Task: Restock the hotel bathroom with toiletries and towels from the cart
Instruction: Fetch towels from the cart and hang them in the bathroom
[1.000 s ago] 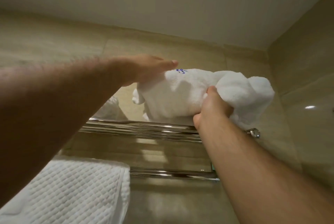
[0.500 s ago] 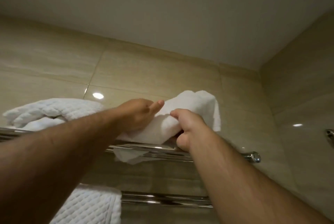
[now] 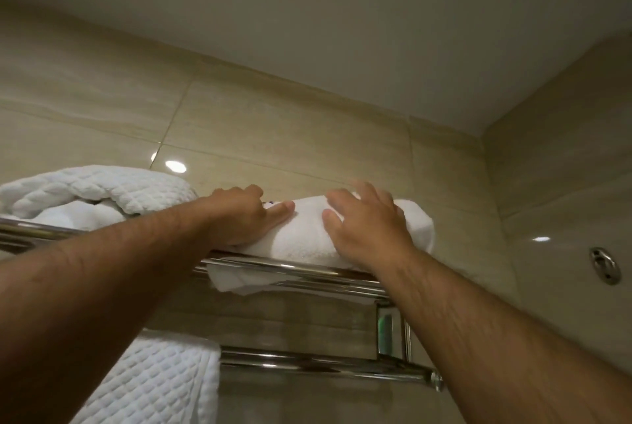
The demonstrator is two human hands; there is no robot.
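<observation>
1. Far left, on top of the chrome rack (image 3: 301, 268): a quilted white towel (image 3: 85, 191), bunched up. Below it, a waffle-weave towel (image 3: 160, 386) hangs over the lower rail (image 3: 307, 360).
2. Left hand (image 3: 246, 215): set on the left end of the folded white towel (image 3: 307, 235), with the thumb flat along its front. The fingers go over the top out of sight, so I cannot tell if they grip or only press.
3. Folded white towel: lies lengthwise on the rack top, between the 2 hands. 1 loose flap sags through the bars underneath.
4. Right hand (image 3: 366, 228): fingers spread wide, palm pressing the towel's right half, holding nothing.
5. Handling, my read: light, soft, thick terry with no breakage risk. It would likely slump and unfold if lifted by 1 edge. Better to take it at both ends, or with a palm under the fold. The sagging flap wants tucking.
6. Far right: a small round chrome fitting (image 3: 604, 265) on the side wall (image 3: 564, 184), well apart from the rack.
</observation>
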